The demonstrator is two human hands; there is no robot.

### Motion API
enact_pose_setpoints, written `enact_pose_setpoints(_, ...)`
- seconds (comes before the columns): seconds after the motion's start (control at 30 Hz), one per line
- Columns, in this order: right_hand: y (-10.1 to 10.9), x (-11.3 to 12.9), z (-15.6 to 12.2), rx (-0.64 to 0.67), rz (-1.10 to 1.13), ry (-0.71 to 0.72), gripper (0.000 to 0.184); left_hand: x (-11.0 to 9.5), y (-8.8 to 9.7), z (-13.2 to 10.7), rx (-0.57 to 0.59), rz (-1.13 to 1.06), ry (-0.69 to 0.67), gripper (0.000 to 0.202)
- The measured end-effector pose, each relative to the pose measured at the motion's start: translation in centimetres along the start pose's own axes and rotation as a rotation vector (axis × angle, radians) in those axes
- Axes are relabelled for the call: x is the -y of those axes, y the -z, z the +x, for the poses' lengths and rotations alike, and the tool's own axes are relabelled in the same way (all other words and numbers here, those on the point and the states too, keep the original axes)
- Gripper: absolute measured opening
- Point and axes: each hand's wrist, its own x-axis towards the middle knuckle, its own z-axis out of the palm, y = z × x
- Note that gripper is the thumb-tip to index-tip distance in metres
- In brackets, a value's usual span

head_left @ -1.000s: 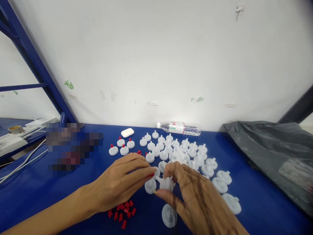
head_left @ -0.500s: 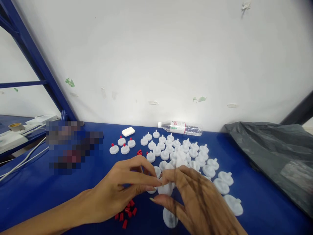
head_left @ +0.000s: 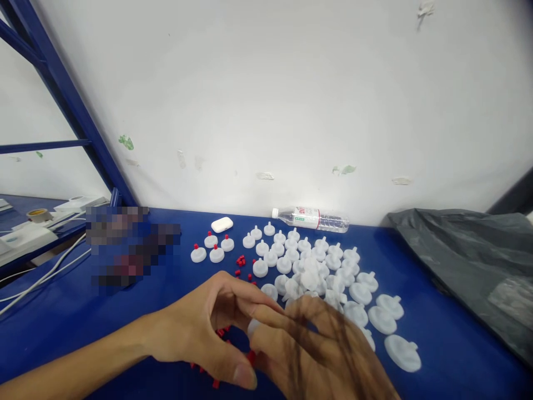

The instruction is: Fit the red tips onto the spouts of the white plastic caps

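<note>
Over the front of the blue table my two hands meet. My left hand (head_left: 208, 328) arches in a C shape, thumb well apart from the fingers, whose tips pass behind my right hand. My right hand (head_left: 312, 350) is curled around a round white spouted cap, of which only a small white edge (head_left: 253, 326) shows between the hands. A bit of red (head_left: 251, 356) shows beside my left thumb; I cannot tell whether it is held. Small red tips (head_left: 215, 383) lie under my left hand, partly hidden. Many white spouted caps (head_left: 284, 265) are spread beyond my hands.
Several white caps with red tips (head_left: 216, 254) stand to the left, near a white oval case (head_left: 222, 224). A clear plastic bottle (head_left: 310, 218) lies along the wall. A dark plastic sheet (head_left: 462, 255) covers the right side. White cables (head_left: 58, 272) and a blue frame post (head_left: 75, 105) are at left.
My hands have come closer together and lower. The left thumb has swung away from its fingers, and the right hand has curled in, covering most of the white cap. The view has shifted slightly.
</note>
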Motion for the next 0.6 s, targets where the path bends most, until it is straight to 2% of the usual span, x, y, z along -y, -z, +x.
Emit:
enact_pose_setpoints(0.1, 0.2, 0.1, 0.4, -0.005, 0.006, -0.019, 0.015, 0.2, 0.0, 0.1, -0.038, -0.02, 0.029, 0.074)
enact_pose_setpoints(0.3, -0.1, 0.1, 0.2, -0.05, 0.006, -0.04, 0.018, 0.5, -0.1, 0.2, -0.121, 0.103, 0.051, 0.041)
enact_pose_setpoints(0.37, -0.1, -0.2, -0.2, -0.076, 0.003, -0.066, 0.019, 0.1, 0.3, 0.3, -0.181, 0.196, 0.018, 0.038)
enact_pose_setpoints(0.43, 0.2, -0.7, -0.6, -0.067, -0.002, -0.134, 0.02, -0.4, 1.1, 0.4, -0.308, 0.314, -0.039, 0.035)
enact_pose_setpoints(0.53, 0.8, -1.5, -0.9, -0.063, -0.007, -0.252, 0.02, -0.6, 3.3, 0.4, -0.589, 0.596, -0.143, 0.018)
enact_pose_setpoints(0.6, 1.0, -1.9, -0.9, -0.096, -0.01, -0.264, 0.019, -0.5, 4.8, 0.4, -0.722, 0.836, -0.191, 0.023)
